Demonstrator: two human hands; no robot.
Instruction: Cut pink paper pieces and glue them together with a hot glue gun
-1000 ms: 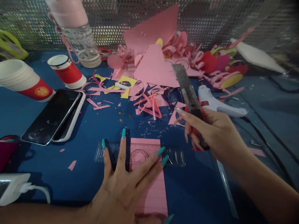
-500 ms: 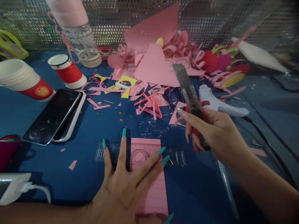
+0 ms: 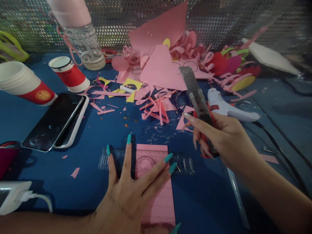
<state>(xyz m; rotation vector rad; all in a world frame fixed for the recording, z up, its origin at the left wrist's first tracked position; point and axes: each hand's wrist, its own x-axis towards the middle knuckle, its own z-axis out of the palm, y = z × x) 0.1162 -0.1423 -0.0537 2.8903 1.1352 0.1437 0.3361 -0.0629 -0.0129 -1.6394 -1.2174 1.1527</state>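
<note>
With fingers spread, my left hand point(image 3: 129, 188) presses a clear plastic ruler point(image 3: 184, 164) flat across a strip of pink paper point(image 3: 159, 204). Faint parallel lines run across the paper, and its top end shows beyond the ruler's far edge. Part of the ruler and the paper's near end are covered by the hand. My right hand point(image 3: 219, 136) is closed around a red-and-black utility knife point(image 3: 198, 97), held up to the right of the paper with its wide grey blade pointing away from me. The knife touches neither the paper nor the ruler.
Pink paper scraps point(image 3: 156, 110) lie beyond the ruler. A white glue gun point(image 3: 231, 105) with a black cable rests at right. On the left are two phones point(image 3: 55, 122), paper cups point(image 3: 69, 74), a water bottle point(image 3: 80, 35) and a white charger point(image 3: 16, 196). A perforated metal panel point(image 3: 109, 19) stands behind.
</note>
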